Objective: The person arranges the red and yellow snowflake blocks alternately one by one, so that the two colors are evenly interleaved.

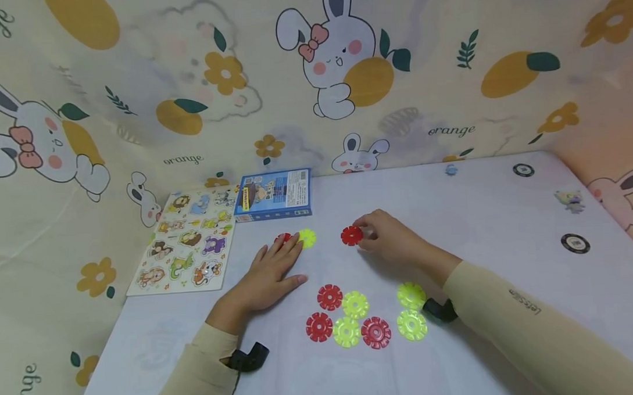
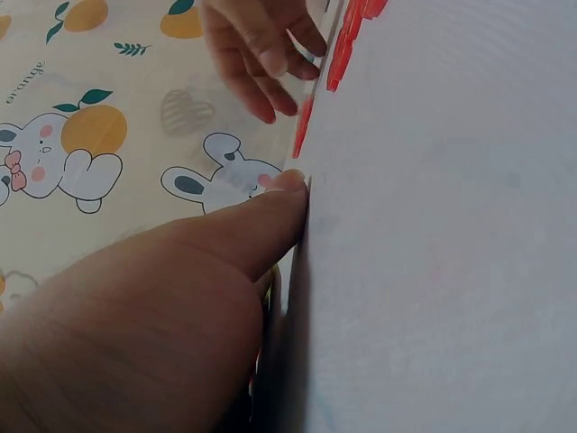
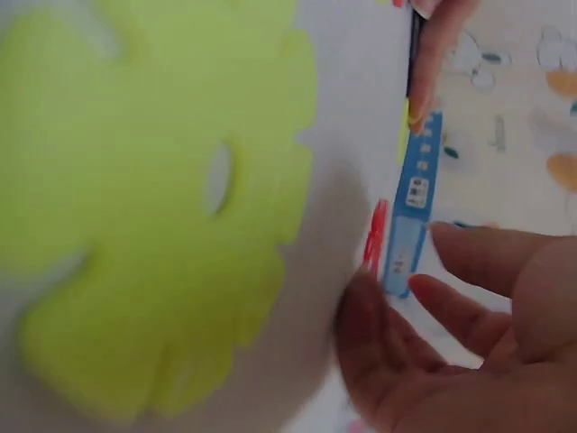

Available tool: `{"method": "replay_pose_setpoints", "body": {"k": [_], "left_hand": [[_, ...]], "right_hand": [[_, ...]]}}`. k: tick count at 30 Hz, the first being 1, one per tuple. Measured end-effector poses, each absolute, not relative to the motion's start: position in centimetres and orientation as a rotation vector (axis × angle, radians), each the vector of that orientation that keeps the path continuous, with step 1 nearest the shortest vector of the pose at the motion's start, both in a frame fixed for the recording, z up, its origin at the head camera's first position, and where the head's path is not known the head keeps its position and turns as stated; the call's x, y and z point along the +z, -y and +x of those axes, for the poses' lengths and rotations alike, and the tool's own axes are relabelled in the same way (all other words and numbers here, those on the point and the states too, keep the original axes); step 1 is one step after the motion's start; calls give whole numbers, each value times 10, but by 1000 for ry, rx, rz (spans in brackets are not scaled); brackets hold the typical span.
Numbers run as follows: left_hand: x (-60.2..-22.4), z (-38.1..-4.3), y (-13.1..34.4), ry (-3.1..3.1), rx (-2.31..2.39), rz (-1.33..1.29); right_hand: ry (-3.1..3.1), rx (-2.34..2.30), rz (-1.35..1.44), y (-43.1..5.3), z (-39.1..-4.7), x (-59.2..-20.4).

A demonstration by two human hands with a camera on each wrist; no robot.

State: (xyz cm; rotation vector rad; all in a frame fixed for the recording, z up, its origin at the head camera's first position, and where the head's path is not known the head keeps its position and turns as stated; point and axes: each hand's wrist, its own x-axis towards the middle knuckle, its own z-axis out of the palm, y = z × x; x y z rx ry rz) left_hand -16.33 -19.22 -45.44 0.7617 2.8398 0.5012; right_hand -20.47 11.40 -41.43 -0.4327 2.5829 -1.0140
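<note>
My left hand [image 1: 269, 279] lies palm down with straight fingers; its fingertips rest over a red notched plastic disc [image 1: 282, 238] and touch the edge of a yellow-green one [image 1: 308, 238]. To its right, my right hand [image 1: 388, 237] has its fingertips at the edge of another red notched disc [image 1: 351, 236]. In the right wrist view, the thumb and fingers [image 3: 451, 311] stand apart, with a fingertip close to the red disc [image 3: 376, 234]. Nearer the front lie several loose discs, red [image 1: 330, 297] and yellow-green [image 1: 356, 305].
A blue box [image 1: 273, 194] and an animal puzzle board [image 1: 184, 240] lie at the back left. Two black round chips [image 1: 576, 243] and small figures [image 1: 570, 201] are at the right. Two yellow-green discs [image 1: 412, 325] lie by the right wrist's black camera [image 1: 439, 310].
</note>
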Motion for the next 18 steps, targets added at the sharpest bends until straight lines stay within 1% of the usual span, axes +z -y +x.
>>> {"method": "replay_pose_setpoints", "body": {"k": [4, 8, 18], "left_hand": [[-456, -164, 192, -2846, 497, 766], [-458, -164, 192, -2856, 499, 768], [-456, -164, 192, -2849, 489, 759]], "right_hand": [[-2715, -549, -669, -111, -194, -411], [-2700, -270, -797, -107, -188, -411], [-2651, -205, -818, -82, -195, -415]]}}
